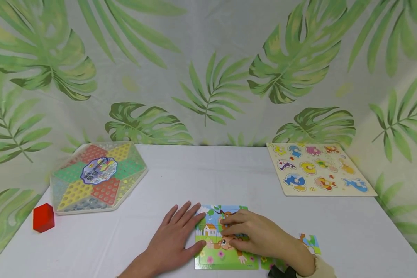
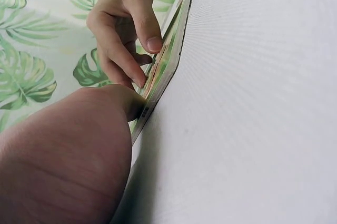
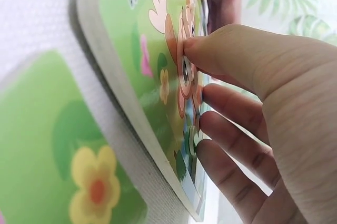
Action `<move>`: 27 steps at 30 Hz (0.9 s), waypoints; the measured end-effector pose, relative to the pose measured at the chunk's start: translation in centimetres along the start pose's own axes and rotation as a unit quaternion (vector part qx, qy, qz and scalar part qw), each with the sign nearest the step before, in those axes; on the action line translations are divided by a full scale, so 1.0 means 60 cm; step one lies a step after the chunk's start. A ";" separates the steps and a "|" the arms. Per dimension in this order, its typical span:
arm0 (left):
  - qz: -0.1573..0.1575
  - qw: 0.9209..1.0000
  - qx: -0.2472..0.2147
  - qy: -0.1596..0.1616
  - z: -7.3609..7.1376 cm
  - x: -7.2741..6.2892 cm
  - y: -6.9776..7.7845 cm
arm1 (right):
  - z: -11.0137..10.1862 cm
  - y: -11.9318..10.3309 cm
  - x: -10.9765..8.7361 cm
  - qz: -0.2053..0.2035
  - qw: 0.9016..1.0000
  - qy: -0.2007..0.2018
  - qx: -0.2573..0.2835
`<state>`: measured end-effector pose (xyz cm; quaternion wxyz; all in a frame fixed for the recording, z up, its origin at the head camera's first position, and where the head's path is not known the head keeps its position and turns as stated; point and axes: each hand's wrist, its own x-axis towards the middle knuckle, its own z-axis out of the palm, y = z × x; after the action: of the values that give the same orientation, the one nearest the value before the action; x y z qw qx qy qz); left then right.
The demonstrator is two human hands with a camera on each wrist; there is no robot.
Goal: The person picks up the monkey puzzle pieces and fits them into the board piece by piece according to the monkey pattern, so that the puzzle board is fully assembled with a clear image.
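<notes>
A jigsaw puzzle with a monkey, a small house and flowers lies in its tray at the front of the table. My left hand rests along its left side, fingers spread and fingertips at its edge, with the thumb on the lower left part. Over the right part is my right hand; its thumb and fingertips touch the pieces around the monkey picture. In the right wrist view the fingers are spread apart on the surface, and the hand hides the puzzle's right side in the head view.
Loose puzzle pieces lie beside my right wrist: one to its right, another green piece below. A Chinese checkers board and a red block are at the left. A wooden sea-animal peg puzzle lies back right.
</notes>
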<state>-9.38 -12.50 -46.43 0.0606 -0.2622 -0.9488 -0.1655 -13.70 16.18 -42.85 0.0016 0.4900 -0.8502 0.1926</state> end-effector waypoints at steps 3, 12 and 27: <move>0.002 1.000 0.003 0.002 -0.001 0.000 0.000 | 0.000 0.000 0.000 0.002 1.000 0.000 0.005; 0.003 1.000 0.008 0.007 0.000 -0.002 -0.001 | 0.000 -0.002 0.001 0.008 1.000 -0.008 0.005; 0.003 1.000 0.006 0.003 0.002 -0.002 -0.001 | -0.008 -0.007 -0.006 -0.012 1.000 0.003 0.002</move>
<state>-9.30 -12.57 -46.56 0.0658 -0.2640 -0.9489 -0.1600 -13.27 16.48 -42.33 0.0053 0.4996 -0.8439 0.1955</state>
